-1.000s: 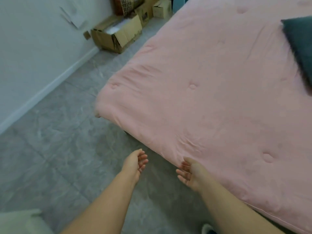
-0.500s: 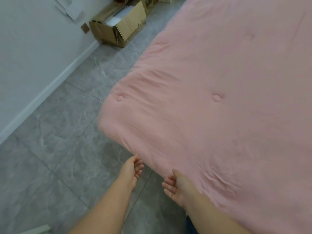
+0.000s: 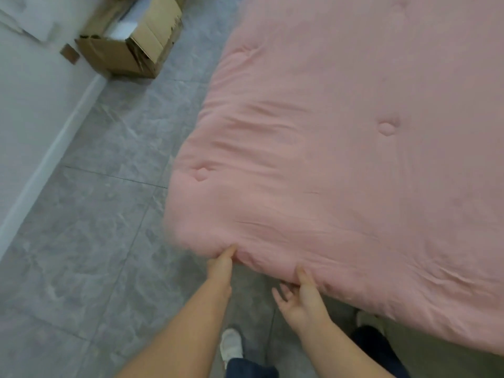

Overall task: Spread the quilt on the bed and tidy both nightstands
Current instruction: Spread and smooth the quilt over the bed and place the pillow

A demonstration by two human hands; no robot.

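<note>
The pink tufted quilt (image 3: 341, 165) covers the bed and fills the right side of the view; its near left corner hangs over the edge. My left hand (image 3: 219, 264) is closed on the quilt's front edge close to that corner, thumb pressed into the fabric. My right hand (image 3: 300, 296) is a little to the right at the same edge. Its thumb lies on the quilt and its fingers are spread just below the hem, so I cannot see whether it grips. No nightstand is in view.
Grey tiled floor (image 3: 90, 241) runs along the bed's left side to a white wall with a baseboard (image 3: 51, 148). An open cardboard box (image 3: 131, 42) stands on the floor by the wall at the far end. My shoe (image 3: 231, 347) is below my hands.
My view moved closer to the bed's corner. Both hands rose from open in the air beside the bed to the quilt's front edge, and the left one took hold of it.
</note>
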